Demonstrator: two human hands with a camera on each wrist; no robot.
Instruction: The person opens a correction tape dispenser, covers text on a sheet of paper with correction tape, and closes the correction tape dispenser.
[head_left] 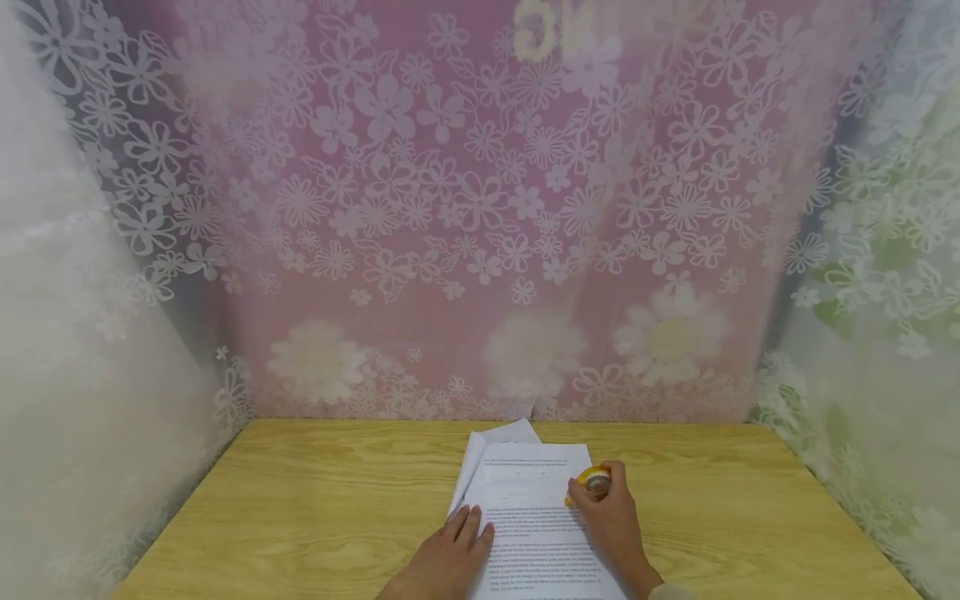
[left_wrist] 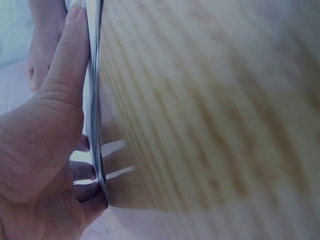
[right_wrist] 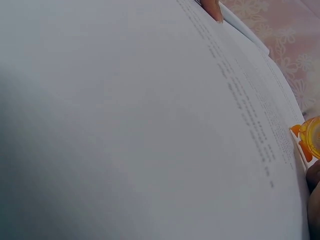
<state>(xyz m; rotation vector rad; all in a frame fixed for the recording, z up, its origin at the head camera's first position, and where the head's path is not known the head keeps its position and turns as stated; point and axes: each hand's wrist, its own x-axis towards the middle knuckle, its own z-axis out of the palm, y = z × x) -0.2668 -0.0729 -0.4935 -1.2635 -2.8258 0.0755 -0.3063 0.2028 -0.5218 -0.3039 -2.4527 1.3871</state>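
Observation:
A printed sheet of paper [head_left: 525, 486] lies on top of other sheets on the wooden table. My right hand [head_left: 617, 521] grips a small orange-yellow tape dispenser [head_left: 597, 480] with a roll in it, at the right edge of the top sheet. In the right wrist view the tape dispenser [right_wrist: 311, 137] shows at the right border, its orange end close by the paper's edge. My left hand [head_left: 452, 556] rests on the left side of the papers with fingers extended. From the left wrist, the stack's thin edge [left_wrist: 93, 107] runs along the thumb and fingers.
Under the printed sheet, another white paper [head_left: 513, 432] sticks out askew at the back left, its side rolled up. Wood-grain tabletop [head_left: 322, 500] spreads to both sides. A pink flowered curtain [head_left: 450, 250] hangs behind the table, with pale sheeting [head_left: 82, 375] on either side.

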